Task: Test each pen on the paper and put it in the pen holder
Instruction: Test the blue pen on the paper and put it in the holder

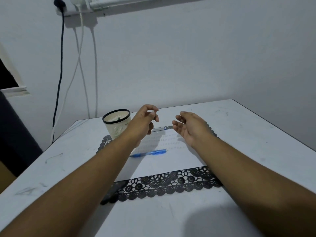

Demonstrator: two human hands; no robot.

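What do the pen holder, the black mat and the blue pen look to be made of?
Pen holder: likely moulded plastic, cream, matte, with perforated walls and a black rim.
Black mat: looks like lace or cut vinyl, given its openwork pattern; cannot tell which.
Blue pen: probably translucent plastic, slightly glossy.
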